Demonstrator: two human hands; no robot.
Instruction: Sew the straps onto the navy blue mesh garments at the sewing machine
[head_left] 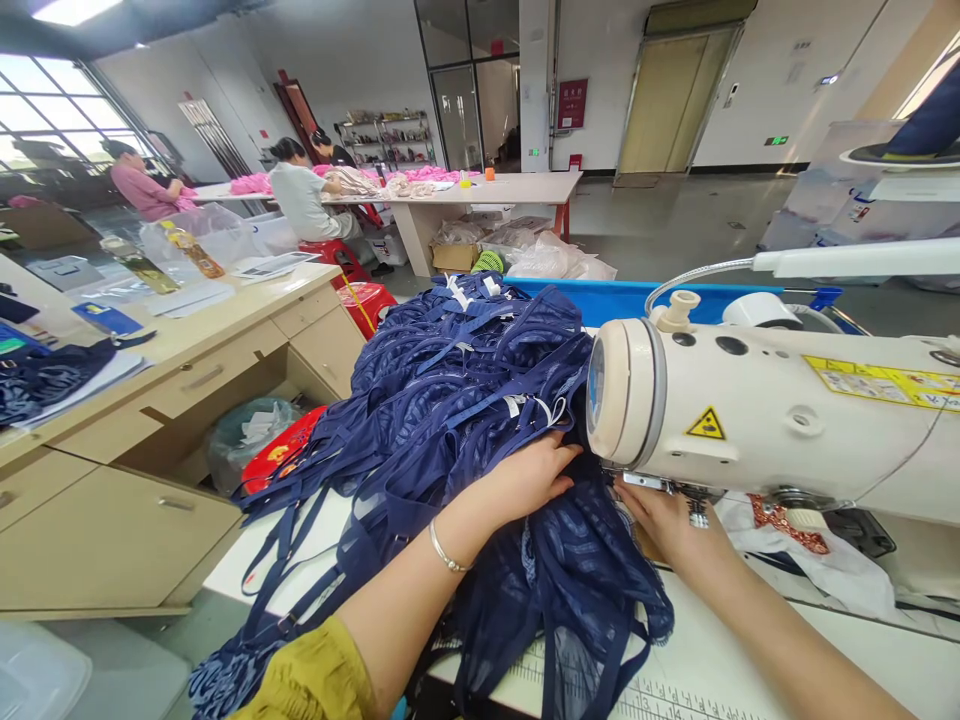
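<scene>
A big heap of navy blue lace garments with straps (450, 400) covers the left of the white sewing table (720, 660). My left hand (529, 478), a thin bracelet at its wrist, lies flat on the heap with fingers stretched toward the machine head. My right hand (660, 520) rests on the navy fabric right under the head of the cream sewing machine (765, 420), near the needle; its fingertips are hidden by fabric and the machine. A mustard sleeve covers my left upper arm.
A beige desk with drawers (187, 380) stands to the left, bearing bottles, papers and dark fabric. Red stools and a bagged bin sit beneath it. A blue bin (615, 298) lies behind the heap. Three people sit at a far table with pink garments.
</scene>
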